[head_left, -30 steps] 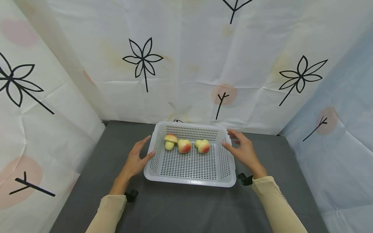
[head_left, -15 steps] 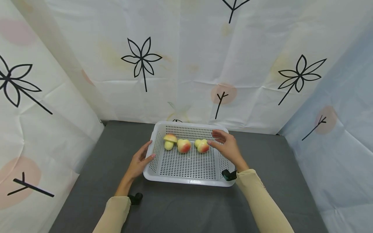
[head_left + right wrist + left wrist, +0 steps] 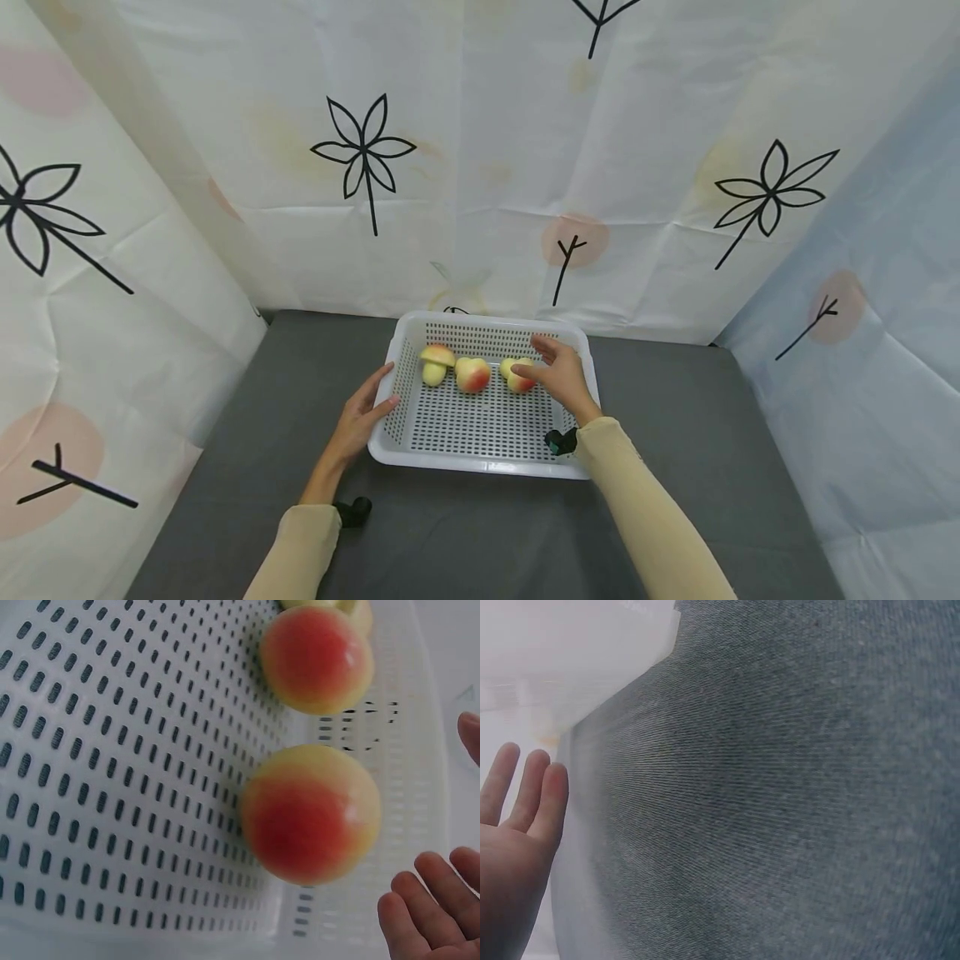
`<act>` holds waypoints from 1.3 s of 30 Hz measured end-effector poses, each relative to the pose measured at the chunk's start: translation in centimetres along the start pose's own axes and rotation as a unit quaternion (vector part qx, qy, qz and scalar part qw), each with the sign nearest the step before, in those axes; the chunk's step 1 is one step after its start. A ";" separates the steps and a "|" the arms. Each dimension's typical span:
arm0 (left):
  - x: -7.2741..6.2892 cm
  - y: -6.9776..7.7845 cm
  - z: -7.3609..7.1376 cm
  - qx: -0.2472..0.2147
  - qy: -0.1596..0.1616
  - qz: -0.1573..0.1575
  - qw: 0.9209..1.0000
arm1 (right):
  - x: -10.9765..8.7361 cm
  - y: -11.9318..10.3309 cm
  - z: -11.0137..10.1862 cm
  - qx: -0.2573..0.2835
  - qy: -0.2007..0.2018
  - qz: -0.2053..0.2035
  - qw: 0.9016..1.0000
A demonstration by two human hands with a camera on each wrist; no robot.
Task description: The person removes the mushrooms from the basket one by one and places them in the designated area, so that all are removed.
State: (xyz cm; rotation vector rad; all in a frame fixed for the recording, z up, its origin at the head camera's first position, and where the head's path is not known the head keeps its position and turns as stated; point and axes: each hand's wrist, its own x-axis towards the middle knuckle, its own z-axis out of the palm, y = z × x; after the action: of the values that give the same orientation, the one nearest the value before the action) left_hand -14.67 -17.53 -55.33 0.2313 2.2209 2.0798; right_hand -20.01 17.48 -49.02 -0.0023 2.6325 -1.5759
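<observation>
The right piece (image 3: pixel 522 385) is seen on the floor of the basket (image 3: pixel 480 468), with the middle piece (image 3: pixel 472 379) and the mushroom (image 3: pixel 435 365) set in a row to its left. The right hand (image 3: pixel 564 375) is held wide beside it; nothing is gripped, and in the right wrist view a gap is shown between fingers (image 3: pixel 431 907) and piece. The left hand (image 3: pixel 354 425) is placed at the basket's left rim, thumb and fingers parted; whether the rim is pressed cannot be told. Were the rounded, glossy side to be met off-centre by the thumb, the piece could be rolled toward its neighbour. Were the basket wall to be struck by the fingers, the basket could be slid over the table (image 3: pixel 487 533), being steadied at one side at most.
</observation>
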 end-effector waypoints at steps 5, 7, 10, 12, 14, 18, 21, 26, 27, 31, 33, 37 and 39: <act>0.1 -0.4 0.0 -0.016 -0.006 0.003 1.000 | 0.5 0.5 1.0 -0.010 0.020 0.042 0.999; 0.1 -0.4 0.0 -0.022 -0.008 0.005 1.000 | 0.5 0.5 1.3 -0.010 0.027 0.055 0.998; 0.1 -0.4 0.0 -0.024 -0.007 0.002 1.000 | 0.5 0.7 1.6 -0.008 0.033 0.066 0.997; 0.1 -0.3 0.1 -0.025 -0.006 -0.001 1.000 | 0.5 0.7 1.8 -0.013 0.036 0.077 0.996; 0.1 -0.3 0.1 -0.024 -0.003 -0.004 1.000 | 0.5 0.9 2.0 -0.019 0.037 0.084 0.996; 0.0 -0.3 0.2 -0.024 0.004 -0.009 1.000 | 0.5 1.2 2.4 -0.022 0.038 0.079 0.996; 0.0 -0.3 0.2 -0.024 0.005 -0.012 1.000 | 0.5 1.5 2.6 -0.017 0.039 0.069 0.997; 0.0 -0.2 0.2 -0.024 0.006 -0.011 1.000 | 0.5 1.9 2.9 -0.014 0.042 0.069 0.997; 0.0 -0.2 0.2 -0.024 0.006 -0.010 1.000 | 0.5 2.0 2.9 -0.015 0.041 0.067 0.997; 0.0 -0.2 0.1 -0.025 0.007 -0.009 1.000 | 0.7 2.2 3.0 -0.017 0.045 0.062 0.997; 0.0 -0.2 0.2 -0.028 0.006 -0.010 1.000 | 0.8 2.3 3.1 -0.021 0.047 0.060 0.997; 0.0 -0.3 0.3 -0.037 0.009 -0.011 0.999 | 0.9 2.4 3.0 -0.021 0.049 0.067 0.996; 0.0 -0.3 0.3 -0.040 0.011 -0.012 0.999 | 0.9 2.4 3.1 -0.018 0.051 0.073 0.996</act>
State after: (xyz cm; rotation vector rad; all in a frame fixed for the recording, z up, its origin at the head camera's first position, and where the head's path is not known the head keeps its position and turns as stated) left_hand -14.60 -17.22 -55.63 0.1770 2.1345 2.1638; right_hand -20.62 15.90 -52.65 0.2699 2.6662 -1.5200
